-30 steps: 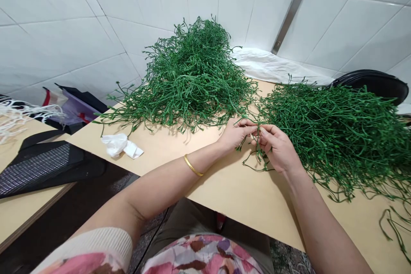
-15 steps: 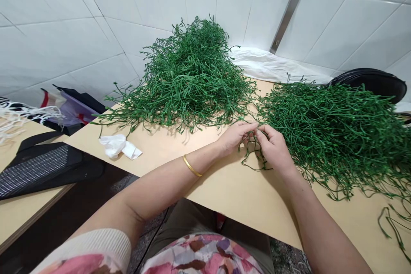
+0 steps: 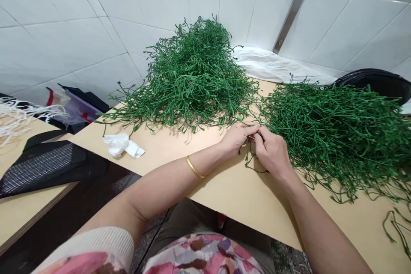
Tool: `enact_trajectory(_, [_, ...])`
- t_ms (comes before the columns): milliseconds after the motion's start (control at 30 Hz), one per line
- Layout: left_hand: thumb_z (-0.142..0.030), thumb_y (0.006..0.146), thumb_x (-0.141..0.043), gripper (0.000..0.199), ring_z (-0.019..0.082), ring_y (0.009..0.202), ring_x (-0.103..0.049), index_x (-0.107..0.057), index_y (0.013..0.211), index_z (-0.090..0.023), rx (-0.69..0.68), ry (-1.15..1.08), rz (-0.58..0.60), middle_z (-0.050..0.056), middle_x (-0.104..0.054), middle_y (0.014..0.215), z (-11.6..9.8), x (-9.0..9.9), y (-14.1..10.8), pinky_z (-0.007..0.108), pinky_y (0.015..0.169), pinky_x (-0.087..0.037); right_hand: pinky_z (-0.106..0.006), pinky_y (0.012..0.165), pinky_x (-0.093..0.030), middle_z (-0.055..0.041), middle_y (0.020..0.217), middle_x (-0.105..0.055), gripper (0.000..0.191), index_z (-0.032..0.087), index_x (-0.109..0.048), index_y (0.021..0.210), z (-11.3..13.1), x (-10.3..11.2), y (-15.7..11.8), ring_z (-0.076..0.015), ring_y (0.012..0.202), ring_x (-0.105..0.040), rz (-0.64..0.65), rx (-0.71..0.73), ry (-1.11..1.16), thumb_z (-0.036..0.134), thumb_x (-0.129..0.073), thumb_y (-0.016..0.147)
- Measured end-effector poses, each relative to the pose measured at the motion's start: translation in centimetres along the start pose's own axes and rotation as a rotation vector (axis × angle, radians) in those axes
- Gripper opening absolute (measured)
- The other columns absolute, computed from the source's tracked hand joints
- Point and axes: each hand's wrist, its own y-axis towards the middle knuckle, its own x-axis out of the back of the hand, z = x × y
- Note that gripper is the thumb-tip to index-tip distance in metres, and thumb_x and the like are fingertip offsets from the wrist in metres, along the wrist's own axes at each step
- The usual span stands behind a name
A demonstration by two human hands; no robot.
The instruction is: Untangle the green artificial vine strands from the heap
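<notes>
- Green wiry vine stems point(image 3: 189, 81) lie in two tangled heaps on the pale tan surface point(image 3: 244, 205): one rises against the far edge near the middle, and the other point(image 3: 337, 137) spreads along the right side, its ends trailing toward the right edge.
- The left hand point(image 3: 236, 137), with a gold bangle point(image 3: 195, 167) on its wrist, and the right hand point(image 3: 271, 152) meet between the heaps, away from the near edge.
- The fingers point(image 3: 261, 135) of both hands are closed, pinching a few thin green strands point(image 3: 252, 158) that loop down below the hands; the exact grip is partly hidden.
- A crumpled white tissue point(image 3: 117, 144) lies near the surface's left edge, just in front of the left heap.
- A white cloth point(image 3: 276, 66) and a black rounded bag point(image 3: 375, 82) sit at the far edge, against white tiles point(image 3: 180, 0) with a steel bracket point(image 3: 290, 19).
- A black mesh bag point(image 3: 41, 167) and white fringe cords point(image 3: 13, 122) lie on a separate tan surface point(image 3: 28, 218) to the left.
</notes>
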Motion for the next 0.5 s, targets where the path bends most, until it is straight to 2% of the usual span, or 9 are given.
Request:
enact_trajectory(100, [-0.026, 0.056, -0.072, 0.02, 0.005, 0.048, -0.043, -0.058, 0.056, -0.012, -0.033, 0.021, -0.018, -0.002, -0.051, 0.052, 0.1, 0.2, 0.2, 0.019, 0.048, -0.031, -0.025, 0.054, -0.025, -0.0055, 0.067, -0.06, 0.027, 0.017, -0.057, 0.078, 0.2, 0.2, 0.0, -0.0141, 0.056, -0.048, 0.011, 0.031, -0.063, 0.026, -0.032, 0.084])
enact_trajectory(233, [-0.027, 0.063, -0.064, 0.02, 0.007, 0.048, -0.042, -0.056, 0.053, -0.012, -0.087, 0.175, -0.004, 0.0, -0.05, 0.051, -0.1, 0.3, 0.3, 0.022, 0.049, -0.031, -0.024, 0.055, -0.027, -0.002, 0.061, -0.057, 0.028, 0.019, -0.057, 0.077, -0.1, 0.7, 0.2, -0.0127, 0.054, -0.046, 0.082, 0.037, 0.048, 0.029, -0.032, 0.084])
enact_trajectory(333, [-0.032, 0.071, -0.057, 0.028, 0.007, 0.048, -0.038, -0.052, 0.05, -0.013, -0.178, 0.466, -0.015, -0.001, -0.046, 0.049, -0.5, 0.2, 0.0, 0.023, 0.049, -0.027, -0.023, 0.054, -0.026, -0.0009, 0.058, -0.054, 0.029, 0.019, -0.057, 0.075, -0.4, 0.9, 0.3, -0.0119, 0.052, -0.044, 0.098, 0.055, 0.061, 0.029, -0.032, 0.084])
enact_trajectory(433, [-0.032, 0.075, -0.051, 0.039, 0.006, 0.046, -0.029, -0.039, 0.042, -0.015, -0.317, 0.871, -0.1, -0.003, -0.033, 0.044, -0.9, 0.1, -0.3, 0.025, 0.049, -0.021, -0.025, 0.053, -0.024, -0.0019, 0.058, -0.055, 0.029, 0.019, -0.057, 0.076, -0.7, 0.8, 0.2, -0.0125, 0.052, -0.043, 0.076, 0.097, -0.081, 0.029, -0.032, 0.084])
enact_trajectory(500, [-0.031, 0.077, -0.048, 0.042, 0.006, 0.045, -0.024, -0.032, 0.042, -0.016, -0.35, 1.023, -0.113, -0.004, -0.026, 0.043, -1.3, 0.2, -0.4, 0.025, 0.048, -0.018, -0.025, 0.053, -0.023, -0.0023, 0.058, -0.056, 0.03, 0.019, -0.058, 0.076, -0.6, 0.7, 0.1, -0.0128, 0.052, -0.044, 0.072, 0.125, -0.127, 0.029, -0.031, 0.085])
